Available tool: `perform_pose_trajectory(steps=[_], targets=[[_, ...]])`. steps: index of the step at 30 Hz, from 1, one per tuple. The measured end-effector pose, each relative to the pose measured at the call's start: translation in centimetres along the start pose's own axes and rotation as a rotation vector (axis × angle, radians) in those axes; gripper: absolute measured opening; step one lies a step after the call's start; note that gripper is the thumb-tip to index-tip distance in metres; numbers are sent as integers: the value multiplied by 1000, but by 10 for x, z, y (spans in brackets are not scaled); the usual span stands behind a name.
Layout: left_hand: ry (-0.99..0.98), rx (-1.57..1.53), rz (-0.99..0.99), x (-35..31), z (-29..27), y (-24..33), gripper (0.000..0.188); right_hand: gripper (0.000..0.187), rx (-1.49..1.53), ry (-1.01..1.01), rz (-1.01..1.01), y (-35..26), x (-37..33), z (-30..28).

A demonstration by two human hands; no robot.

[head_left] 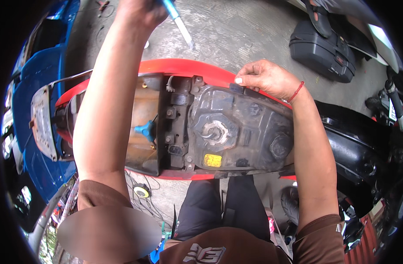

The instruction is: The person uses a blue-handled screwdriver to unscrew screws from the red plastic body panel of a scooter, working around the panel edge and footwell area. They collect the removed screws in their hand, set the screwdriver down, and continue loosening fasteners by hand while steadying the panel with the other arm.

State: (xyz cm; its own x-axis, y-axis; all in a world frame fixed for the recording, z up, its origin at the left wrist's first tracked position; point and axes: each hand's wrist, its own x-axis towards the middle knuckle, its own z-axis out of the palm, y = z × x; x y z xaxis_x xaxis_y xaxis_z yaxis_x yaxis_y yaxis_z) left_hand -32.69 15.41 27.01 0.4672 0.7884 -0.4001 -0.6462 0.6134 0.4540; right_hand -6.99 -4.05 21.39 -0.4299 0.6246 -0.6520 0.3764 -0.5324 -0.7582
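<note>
Up at the top edge, my left hand [142, 12] is closed around a slim tool with a blue handle and pale shaft [180, 28]; its tip kind is unclear, and part of the hand is cut off. At the far side of the motorcycle, my right hand [265, 80] pinches the edge of the red side panel [188, 67], beside a small dark tab [236, 89]. Between the panels lies a dirty black fuel tank [250, 119] with a round metal cap [214, 132] and a yellow label [212, 160]. Left of it, a blue three-armed piece [145, 131] rests in a brownish storage compartment [140, 99].
A metal rear rack [44, 123] sticks out at the left, near blue plastic seats [45, 75]. A black top case [322, 50] lies on the concrete floor [228, 26] beyond. Cables and a yellow-black round item [141, 191] lie near my legs [201, 202].
</note>
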Motion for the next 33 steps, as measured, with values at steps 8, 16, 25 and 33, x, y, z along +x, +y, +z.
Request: perform_pose_trajectory(steps=[8, 16, 25, 33], targets=[[9, 159, 268, -260, 21, -7, 44, 43, -391, 34, -53, -15, 2, 2], [599, 241, 395, -394, 8, -65, 47, 36, -419, -72, -89, -22, 5, -7], [548, 204, 403, -409, -29, -88, 46, 28, -315, 120, -715, -95, 23, 110], [262, -56, 610, -424, -26, -86, 57, 24, -398, 369, -971, -95, 25, 212]])
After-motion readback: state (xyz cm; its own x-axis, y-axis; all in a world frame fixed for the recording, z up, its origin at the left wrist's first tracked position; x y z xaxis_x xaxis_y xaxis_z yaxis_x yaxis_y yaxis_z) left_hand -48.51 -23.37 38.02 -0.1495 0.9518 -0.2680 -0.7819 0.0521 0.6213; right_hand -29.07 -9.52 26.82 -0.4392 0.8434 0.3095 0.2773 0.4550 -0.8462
